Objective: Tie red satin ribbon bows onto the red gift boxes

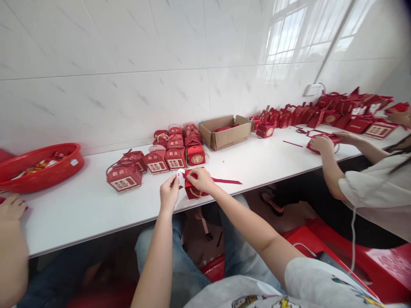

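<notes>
A small red gift box (192, 192) with a thin gold cord on its front sits at the table's near edge, between my two hands. My left hand (169, 191) pinches the raised flap (181, 175) at the box's left, its white inner side showing. Over the top of the box, my right hand (202, 179) is closed with thumb and fingertips together, seemingly on the red ribbon, partly hidden by the fingers. The ribbon's loose end (227, 181) trails right across the tabletop.
Finished-looking red boxes (176, 158) stand in rows behind, beside an open cardboard carton (226, 139). A red basin (41, 171) of wrapped sweets is at left. A co-worker's hands (323, 143) handle another box at right; another person's hand (13, 207) is at left.
</notes>
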{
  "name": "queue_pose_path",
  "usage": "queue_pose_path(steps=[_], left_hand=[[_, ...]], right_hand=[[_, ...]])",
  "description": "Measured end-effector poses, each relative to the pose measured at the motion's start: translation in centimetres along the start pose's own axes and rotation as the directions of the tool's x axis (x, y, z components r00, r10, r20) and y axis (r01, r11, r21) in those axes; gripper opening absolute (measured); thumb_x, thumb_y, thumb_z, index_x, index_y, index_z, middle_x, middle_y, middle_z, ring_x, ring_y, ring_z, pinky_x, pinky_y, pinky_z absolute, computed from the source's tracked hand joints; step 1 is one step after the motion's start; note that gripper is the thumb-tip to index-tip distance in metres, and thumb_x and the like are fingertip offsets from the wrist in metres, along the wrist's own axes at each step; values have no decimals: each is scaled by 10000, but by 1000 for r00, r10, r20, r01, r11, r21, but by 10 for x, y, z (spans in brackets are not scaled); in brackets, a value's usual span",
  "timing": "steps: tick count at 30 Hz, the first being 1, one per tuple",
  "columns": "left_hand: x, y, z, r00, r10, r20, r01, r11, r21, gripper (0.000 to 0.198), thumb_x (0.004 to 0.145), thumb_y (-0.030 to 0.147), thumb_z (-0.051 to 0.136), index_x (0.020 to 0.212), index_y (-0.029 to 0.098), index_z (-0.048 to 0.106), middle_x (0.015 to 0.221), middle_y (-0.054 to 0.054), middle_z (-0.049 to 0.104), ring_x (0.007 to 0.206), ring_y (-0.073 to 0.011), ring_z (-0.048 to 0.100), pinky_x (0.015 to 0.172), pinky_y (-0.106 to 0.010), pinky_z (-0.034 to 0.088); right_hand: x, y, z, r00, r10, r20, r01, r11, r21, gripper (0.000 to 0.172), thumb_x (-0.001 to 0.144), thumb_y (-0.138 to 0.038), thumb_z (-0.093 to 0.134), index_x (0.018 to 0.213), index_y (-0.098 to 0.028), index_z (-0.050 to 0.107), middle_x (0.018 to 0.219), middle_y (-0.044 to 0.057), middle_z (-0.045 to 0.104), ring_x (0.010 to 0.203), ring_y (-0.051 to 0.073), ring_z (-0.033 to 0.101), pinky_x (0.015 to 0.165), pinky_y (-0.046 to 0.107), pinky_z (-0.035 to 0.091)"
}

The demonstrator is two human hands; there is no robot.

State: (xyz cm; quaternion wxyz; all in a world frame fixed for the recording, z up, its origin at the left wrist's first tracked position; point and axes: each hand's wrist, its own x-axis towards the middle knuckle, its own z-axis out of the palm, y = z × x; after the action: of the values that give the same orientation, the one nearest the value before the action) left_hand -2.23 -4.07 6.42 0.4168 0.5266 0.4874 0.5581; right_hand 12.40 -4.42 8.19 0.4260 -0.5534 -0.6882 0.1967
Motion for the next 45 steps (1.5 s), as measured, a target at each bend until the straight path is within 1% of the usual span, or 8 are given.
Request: queue_pose_path(steps=[4, 14, 18, 22, 29, 35, 41, 45], left_hand=[[-2, 4, -2, 998, -47, 43, 49, 998, -50, 545, 662, 495, 687, 1059, 122, 669, 1032, -109, 698, 923, -240, 660, 753, -356, 571], [-10, 7, -4, 992, -119, 41, 125, 976, -177, 574, 650, 462, 729, 1118, 138, 659, 1130, -124, 673, 991, -229, 640, 830, -369, 542], [-9, 6, -6, 988, -145, 49, 151, 972, -180, 561, 638, 443, 746, 1110, 150, 668, 1083, -116, 684, 966, -220, 640, 824, -374, 537], [-8, 5, -9, 985, -160, 56, 168, 970, -175, 530, 637, 425, 746, 1094, 164, 680, 1061, -105, 687, 955, -210, 635, 822, -365, 531], [-8, 7, -8, 986, -155, 59, 163, 975, -153, 560, 641, 455, 730, 1106, 149, 667, 1112, -111, 670, 980, -217, 630, 829, -351, 525], [-10, 9, -10, 990, -130, 60, 135, 986, -99, 551, 664, 451, 717, 1118, 144, 663, 1105, -115, 677, 968, -224, 630, 823, -359, 533], [-9, 9, -11, 996, -79, 38, 80, 996, -27, 468, 701, 405, 697, 1091, 147, 668, 1108, -109, 676, 899, -200, 633, 797, -337, 539], [-6, 9, -11, 997, -61, 39, 61, 998, 3, 444, 705, 392, 687, 1073, 147, 661, 1063, -98, 669, 800, -169, 629, 726, -303, 546]], right_hand=[[2, 9, -2, 1000, -3, -4, 4, 997, 71, 115, 808, -239, 552, 725, -187, 613, 800, 52, 660, 796, 203, 581, 769, 328, 414], [3, 14, -2, 998, 12, -55, 1, 974, 227, 264, 855, -404, 418, 756, -194, 543, 761, 38, 613, 726, 178, 563, 702, 298, 453], [5, 9, -8, 997, -38, -63, 50, 978, 201, 256, 863, -378, 424, 727, -201, 551, 817, 48, 596, 792, 189, 554, 804, 343, 434], [14, 6, -12, 998, -63, -14, 64, 985, 161, 194, 816, -324, 523, 690, -199, 601, 906, 69, 614, 917, 221, 561, 892, 387, 406], [25, 7, -4, 992, -81, 101, 69, 991, 118, 176, 779, -258, 599, 628, -181, 647, 989, 95, 638, 944, 223, 604, 895, 381, 432], [24, 2, -3, 988, -111, 108, 102, 991, 86, 165, 817, -285, 591, 717, -191, 682, 1058, 93, 643, 1023, 227, 593, 929, 404, 405], [22, 1, -2, 982, -152, 117, 146, 988, 53, 138, 771, -278, 655, 673, -182, 663, 1066, 90, 639, 1082, 260, 556, 965, 467, 337], [23, 4, -1, 974, -184, 129, 176, 982, 75, 141, 787, -285, 643, 697, -180, 672, 1050, 85, 644, 1049, 230, 579, 937, 410, 380]])
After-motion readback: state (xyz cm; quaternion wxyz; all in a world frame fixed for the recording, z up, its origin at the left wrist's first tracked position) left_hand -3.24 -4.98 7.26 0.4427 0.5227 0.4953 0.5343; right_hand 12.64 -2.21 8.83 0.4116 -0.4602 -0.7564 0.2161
